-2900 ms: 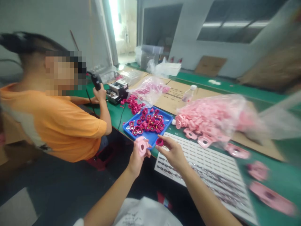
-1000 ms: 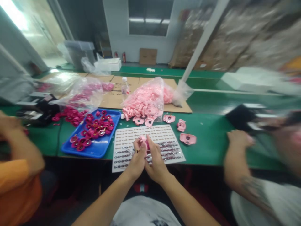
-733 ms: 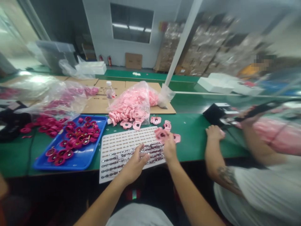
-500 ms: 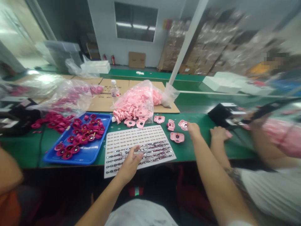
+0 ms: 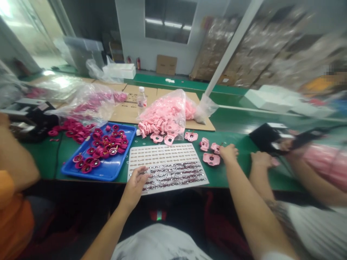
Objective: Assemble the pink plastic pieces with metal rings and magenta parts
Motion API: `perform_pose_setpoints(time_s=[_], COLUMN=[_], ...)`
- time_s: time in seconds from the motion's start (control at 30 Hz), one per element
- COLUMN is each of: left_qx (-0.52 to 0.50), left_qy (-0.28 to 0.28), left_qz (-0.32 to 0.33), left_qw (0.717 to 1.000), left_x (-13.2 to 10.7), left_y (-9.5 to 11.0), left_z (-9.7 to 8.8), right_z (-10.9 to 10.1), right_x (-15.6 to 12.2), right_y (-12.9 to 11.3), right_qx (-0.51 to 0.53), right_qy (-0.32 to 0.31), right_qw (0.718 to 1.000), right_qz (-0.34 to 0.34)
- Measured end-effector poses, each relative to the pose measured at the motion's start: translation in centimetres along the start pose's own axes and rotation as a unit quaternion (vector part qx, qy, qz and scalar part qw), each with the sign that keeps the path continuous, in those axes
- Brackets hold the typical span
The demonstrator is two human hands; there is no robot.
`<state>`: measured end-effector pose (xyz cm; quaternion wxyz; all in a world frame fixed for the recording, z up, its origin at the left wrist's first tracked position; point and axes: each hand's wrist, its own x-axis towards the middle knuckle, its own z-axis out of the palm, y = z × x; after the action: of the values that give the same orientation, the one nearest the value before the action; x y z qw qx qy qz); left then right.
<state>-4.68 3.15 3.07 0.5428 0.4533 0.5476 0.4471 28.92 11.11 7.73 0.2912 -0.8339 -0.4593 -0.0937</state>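
My left hand rests over the left edge of a white sheet, its fingers loosely apart and nothing visible in them. Rows of small dark parts with thin strands lie across the sheet's lower half. Farther right, my right hand is by a light pink plastic shell, with its fingers apart. Its fingertips on the shell's side are partly hidden. Close by are another pink shell with a dark round part inside, and further shells toward the bag.
A blue tray of magenta round parts lies left. Behind the sheet are a plastic bag of pink pieces and a bottle. At right, a co-worker's hands are by a black device; another person's arm shows far left.
The view has shifted, moving the scene rightward. My left hand has drawn left across the sheet. My right hand's fingers have spread, and the shell beside it now lies nearer the other shells.
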Motion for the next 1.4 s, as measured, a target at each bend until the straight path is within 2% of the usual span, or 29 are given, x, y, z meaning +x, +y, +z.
perform_pose_setpoints(time_s=[0.07, 0.13, 0.2, 0.27, 0.37, 0.5, 0.67, 0.73, 0.8, 0.87, 0.9, 1.0, 1.03, 1.1, 1.23, 1.3, 1.4], left_qx=[0.000, 0.002, 0.007, 0.012, 0.030, 0.073, 0.101, 0.101, 0.075, 0.020, -0.010, -0.065, -0.068, -0.066, -0.075, -0.089, -0.083], left_qy=[-0.002, -0.003, -0.001, 0.000, -0.016, -0.043, -0.094, -0.085, -0.101, -0.146, -0.168, -0.192, -0.189, -0.175, -0.152, -0.143, -0.132], left_qz=[0.001, -0.004, -0.005, -0.006, -0.010, -0.028, -0.050, -0.039, -0.030, -0.028, -0.028, -0.011, -0.002, 0.010, 0.016, 0.022, 0.031], left_qw=[1.000, 1.000, 1.000, 1.000, 0.999, 0.996, 0.989, 0.991, 0.992, 0.989, 0.985, 0.979, 0.980, 0.982, 0.985, 0.985, 0.987], left_x=[0.1, 0.3, 0.4, 0.4, 0.4, 0.7, 1.2, 1.3, 1.4, 1.5, 1.5, 1.5, 1.4, 1.2, 0.6, 0.3, 0.0], left_y=[-0.3, -0.9, -1.5, -2.0, -2.3, -2.3, -1.5, -0.8, 0.2, 1.1, 1.5, 2.3, 2.5, 2.8, 3.2, 3.1, 2.7], left_z=[-0.6, -1.1, -1.4, -1.4, -1.3, -1.8, -2.3, -1.7, -0.5, 1.0, 1.7, 3.6, 4.0, 4.6, 5.6, 6.2, 6.8], right_z=[1.5, 2.6, 3.6, 4.6, 5.6, 5.8, 3.8, 2.3, 0.5, -1.4, -2.3, -4.4, -4.8, -5.0, -4.1, -3.7, -3.7], right_x=[-1.0, -2.8, -5.0, -7.0, -8.7, -8.7, -8.5, -9.4, -10.9, -12.5, -13.3, -14.6, -14.8, -14.7, -14.5, -14.7, -15.2], right_y=[-0.1, -0.5, -1.1, -1.8, -2.3, -2.2, -2.9, -3.9, -5.2, -6.6, -7.1, -8.1, -8.1, -7.9, -7.9, -8.3, -9.1], right_qx=[0.008, 0.029, 0.054, 0.070, 0.079, 0.085, 0.114, 0.135, 0.159, 0.198, 0.223, 0.272, 0.280, 0.306, 0.386, 0.412, 0.431], right_qy=[-0.019, -0.066, -0.127, -0.170, -0.193, -0.190, -0.176, -0.181, -0.197, -0.242, -0.276, -0.356, -0.366, -0.362, -0.305, -0.296, -0.296], right_qw=[0.999, 0.991, 0.970, 0.950, 0.937, 0.938, 0.946, 0.942, 0.930, 0.900, 0.875, 0.812, 0.806, 0.812, 0.850, 0.853, 0.850], right_qz=[-0.037, -0.115, -0.200, -0.254, -0.280, -0.277, -0.248, -0.248, -0.265, -0.304, -0.329, -0.373, -0.372, -0.341, -0.189, -0.120, -0.066])
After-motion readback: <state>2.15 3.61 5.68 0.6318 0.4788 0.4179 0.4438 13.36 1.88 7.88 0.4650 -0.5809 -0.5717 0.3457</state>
